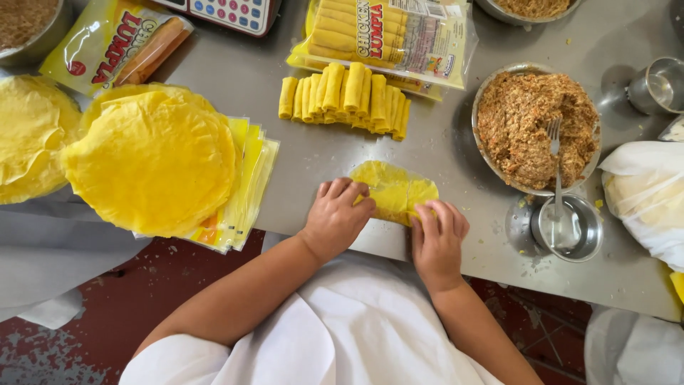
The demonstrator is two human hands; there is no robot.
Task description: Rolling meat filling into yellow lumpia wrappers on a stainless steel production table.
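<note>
A yellow round wrapper [393, 187], partly folded over, lies on the grey metal table [249, 78] right in front of me. My left hand [336, 216] presses its near left edge with curled fingers. My right hand [437, 239] pinches its near right edge. Whatever lies inside the fold is hidden. Behind it a row of several finished yellow rolls [345, 98] lies side by side.
A stack of round yellow wrappers [153, 160] rests on plastic bags at left. A metal bowl of brown minced filling [536, 127] with a fork [555, 160] sits at right, a small metal cup [570, 228] below it. Packed rolls [388, 36] lie at the back.
</note>
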